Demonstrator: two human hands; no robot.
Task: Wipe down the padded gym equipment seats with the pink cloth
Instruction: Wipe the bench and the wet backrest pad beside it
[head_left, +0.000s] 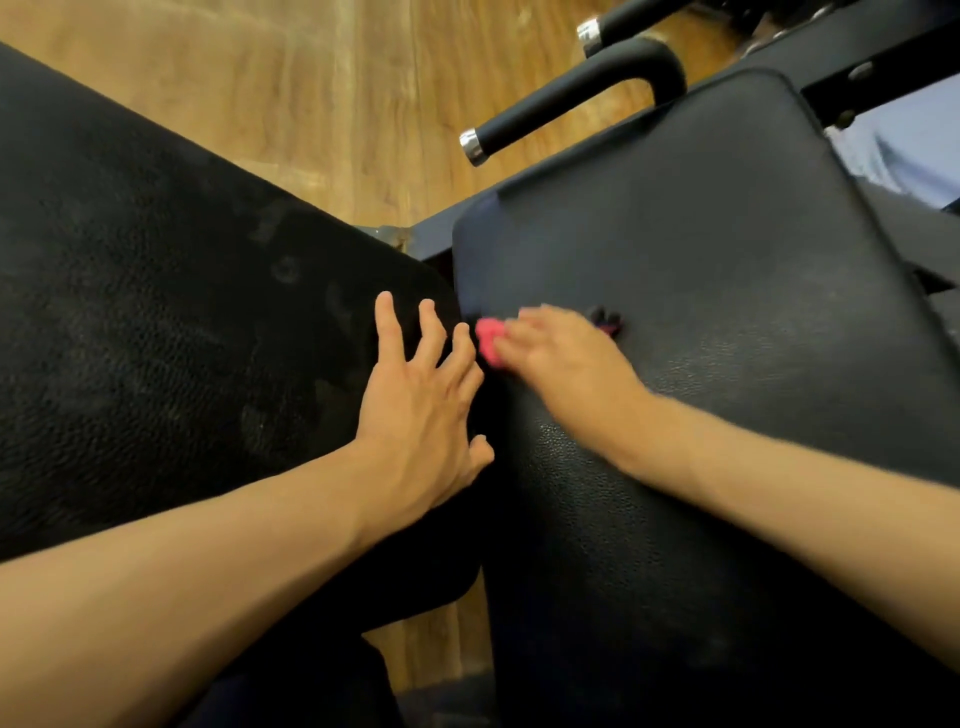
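Floor (332, 104): wood planks, visible between and beyond the two pads.
Left pad (156, 322): black, textured, padded; fills the left half of the view. Faint worn marks show near its right edge.
Right pad (701, 291): dark, padded, rounded corners; angled away to the upper right. Its left edge sits just beside the left pad, a narrow gap between them.
Frame (883, 47): dark metal bar with bolts, past the far end of the right pad.
Handles (561, 98): two black grips with chrome end caps, beyond the right pad, over the floor.
My left hand (421, 395): palm down on the right edge of the left pad, fingers straight and spread, thumb at the gap. My left grip is open and holds nothing.
My right hand (561, 353): blurred, on the left part of the right pad, pressing the cloth against it. My right grip is closed over the cloth.
Cloth (488, 338): pink, bunched, mostly hidden under my right fingers; one lump shows at the fingertips, touching the right pad near its left edge.
Dark scrap (605, 319): small, just past my right hand on the right pad; too blurred to identify.
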